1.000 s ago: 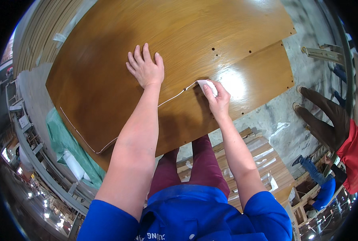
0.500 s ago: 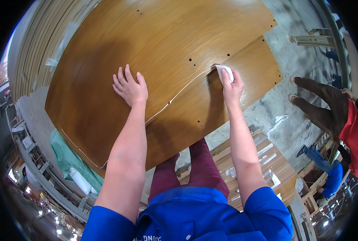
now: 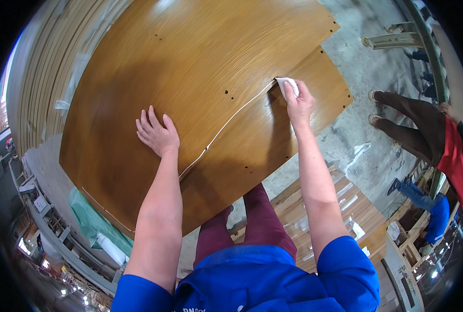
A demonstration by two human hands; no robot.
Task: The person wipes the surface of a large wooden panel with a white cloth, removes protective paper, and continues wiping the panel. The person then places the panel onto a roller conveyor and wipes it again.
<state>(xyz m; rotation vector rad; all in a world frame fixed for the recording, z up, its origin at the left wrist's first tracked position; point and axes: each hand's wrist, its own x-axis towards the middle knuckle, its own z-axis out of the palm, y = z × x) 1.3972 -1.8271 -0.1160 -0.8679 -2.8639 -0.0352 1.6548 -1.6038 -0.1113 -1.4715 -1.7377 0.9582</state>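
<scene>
A large brown wood panel [image 3: 138,78] with visible grain and several small dark holes lies in front of me. My left hand [image 3: 159,132] rests on it toward the left, palm down, fingers spread, holding nothing. Farther to the right, my right hand [image 3: 299,104] pinches a folded white piece, perhaps cloth or paper [image 3: 287,87], between thumb and fingers. Its pointed corner is at the panel surface. From that corner a thin white cord [image 3: 231,118] runs across the panel toward my left forearm, which hides part of its course.
Stacked boards [image 3: 39,78] stand at the left, near a green sheet [image 3: 94,213]. Below the panel's near edge lies a lighter wood-strip surface [image 3: 325,218]. On the right, a person in dark trousers [image 3: 408,112] and a person in blue [image 3: 437,221] are nearby.
The panel appears lower and farther left in view. My left hand shifts about the same way. My right hand with the white piece has moved farther along the panel relative to its holes.
</scene>
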